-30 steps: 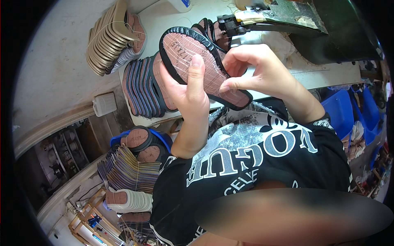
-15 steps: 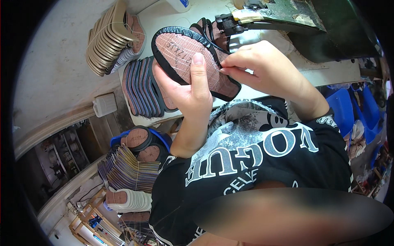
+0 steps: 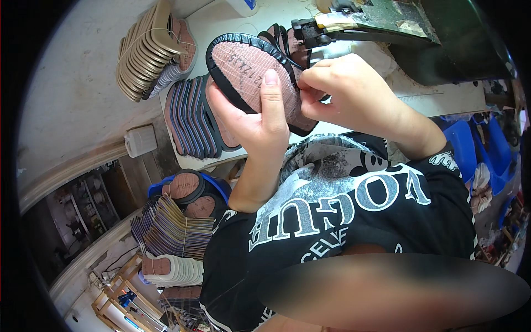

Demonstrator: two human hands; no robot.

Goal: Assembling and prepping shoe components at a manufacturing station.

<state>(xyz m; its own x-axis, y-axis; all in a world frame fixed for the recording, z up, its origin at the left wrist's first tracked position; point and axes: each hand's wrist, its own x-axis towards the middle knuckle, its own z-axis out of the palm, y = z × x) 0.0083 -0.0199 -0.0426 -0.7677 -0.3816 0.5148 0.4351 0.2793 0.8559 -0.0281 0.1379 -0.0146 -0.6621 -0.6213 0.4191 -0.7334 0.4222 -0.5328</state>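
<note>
Gripping from beneath, the left hand [image 3: 251,119] held the pink sole [image 3: 254,80] above the tabletop [image 3: 221,22]; its right edge was pinched by the right hand [image 3: 345,94].

Left hand [image 3: 251,119] raised with index finger extended upward; right hand [image 3: 345,94] pinches with curled fingers beside it.

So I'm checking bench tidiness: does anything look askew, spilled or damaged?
Nothing stands out. The left hand and right hand hold a pink, black-rimmed shoe sole; dark soles and tan soles stand in neat rows.
</note>
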